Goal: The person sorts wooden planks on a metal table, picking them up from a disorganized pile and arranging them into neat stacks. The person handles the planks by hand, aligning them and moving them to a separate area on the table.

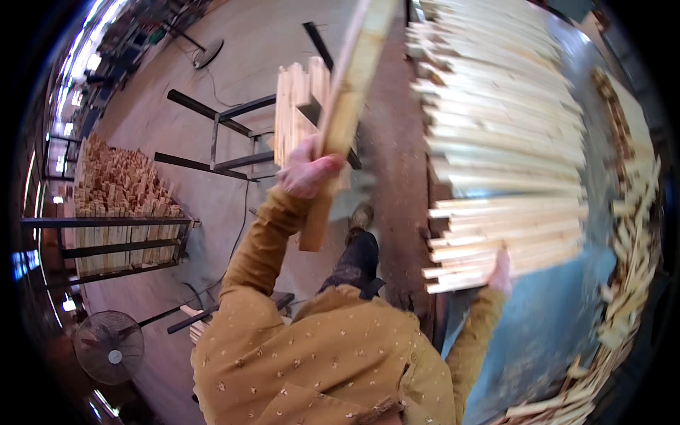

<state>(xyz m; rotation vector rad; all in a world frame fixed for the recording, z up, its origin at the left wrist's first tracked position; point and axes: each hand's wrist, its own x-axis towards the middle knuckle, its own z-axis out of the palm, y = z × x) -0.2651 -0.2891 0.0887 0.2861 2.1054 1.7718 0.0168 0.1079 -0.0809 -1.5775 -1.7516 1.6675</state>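
Timber filled nearly everything: my left hand (306,172) was wrapped tight round a long wooden slat (345,113), lifted upright in front of me. My right hand (501,273) pressed against the near end of the stacked slats (506,142) lying on the blue counter (559,319); how far its fingers were closed I couldn't tell. Offcuts (630,255) lay heaped along the counter's far edge. A metal rack (113,244) on the floor at my left held bundled sticks (120,188).

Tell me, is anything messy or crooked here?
Yes. Broken-looking wood scraps lie jumbled along the blue table's right edge, pointing every way. The stacked slats lie unevenly, ends sticking out. The left hand holds a board tilted.
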